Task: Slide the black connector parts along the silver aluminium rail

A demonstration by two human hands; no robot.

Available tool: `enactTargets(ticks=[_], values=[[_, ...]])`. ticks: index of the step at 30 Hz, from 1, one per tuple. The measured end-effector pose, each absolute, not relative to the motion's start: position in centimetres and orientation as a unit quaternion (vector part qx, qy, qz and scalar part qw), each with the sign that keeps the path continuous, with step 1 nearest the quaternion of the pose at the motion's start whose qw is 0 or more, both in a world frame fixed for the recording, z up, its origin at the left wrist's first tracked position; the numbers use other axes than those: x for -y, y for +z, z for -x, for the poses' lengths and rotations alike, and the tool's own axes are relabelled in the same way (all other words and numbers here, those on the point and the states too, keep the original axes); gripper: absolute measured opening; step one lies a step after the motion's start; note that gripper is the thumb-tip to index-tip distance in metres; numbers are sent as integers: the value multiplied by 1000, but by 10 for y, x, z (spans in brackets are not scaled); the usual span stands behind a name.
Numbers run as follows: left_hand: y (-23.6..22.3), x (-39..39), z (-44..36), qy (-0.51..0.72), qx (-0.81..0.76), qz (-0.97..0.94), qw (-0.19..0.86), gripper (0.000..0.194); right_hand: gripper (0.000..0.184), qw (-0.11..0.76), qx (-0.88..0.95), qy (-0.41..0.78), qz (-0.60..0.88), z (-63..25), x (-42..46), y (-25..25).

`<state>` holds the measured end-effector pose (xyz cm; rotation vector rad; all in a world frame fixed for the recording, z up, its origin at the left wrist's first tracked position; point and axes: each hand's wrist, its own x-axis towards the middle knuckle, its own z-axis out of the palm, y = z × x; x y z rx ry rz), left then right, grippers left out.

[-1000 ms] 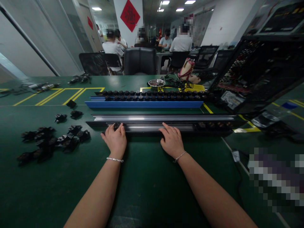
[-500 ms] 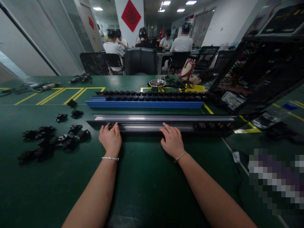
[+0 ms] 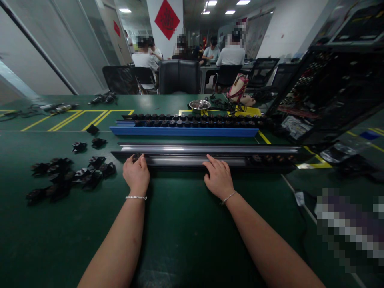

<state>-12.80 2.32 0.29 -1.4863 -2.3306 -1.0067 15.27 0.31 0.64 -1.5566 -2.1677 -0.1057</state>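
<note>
In the head view my left hand (image 3: 136, 174) is closed at the left end of the near black rail (image 3: 177, 161). Its thumb and fingers pinch a small black socket-like block (image 3: 136, 156), mostly covered by the fingers, set in the rail's channel. Farther right, my right hand (image 3: 218, 176) lies on the front edge of the same rail, fingers stretched and apart, index finger pointing forward. Several similar blocks (image 3: 268, 159) sit in the rail's right end. A second black rail with a shiny grey channel (image 3: 207, 149) lies directly behind.
Loose black blocks (image 3: 87, 176) are scattered at the left. Behind the rails lies a blue rail (image 3: 184, 131) near rows of black blocks. A metal bowl (image 3: 199, 105), a yellow tray (image 3: 250, 111) and a dark open case (image 3: 318, 96) stand beyond. Several people sit at the back.
My left hand has slid left along the near rail, with the small black socket-like block between its fingers. My right hand has stayed in place on the rail.
</note>
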Motion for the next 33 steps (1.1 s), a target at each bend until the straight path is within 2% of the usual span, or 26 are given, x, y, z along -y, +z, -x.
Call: enactTargets(ticks=[12, 18, 26, 30, 33], values=[[12, -20, 157, -321, 842, 429, 67, 43, 35, 234, 788, -38, 568, -152, -3, 7], [12, -15, 190, -258, 875, 409, -7, 47, 38, 233, 789, -39, 568, -153, -3, 6], [8, -11, 225, -199, 899, 389, -27, 47, 43, 231, 790, -41, 566, -154, -2, 5], [6, -7, 237, -207, 904, 373, -15, 46, 39, 259, 788, -26, 557, -154, -2, 5], [3, -6, 235, -219, 902, 372, 4, 39, 33, 327, 764, -14, 556, -159, -4, 9]])
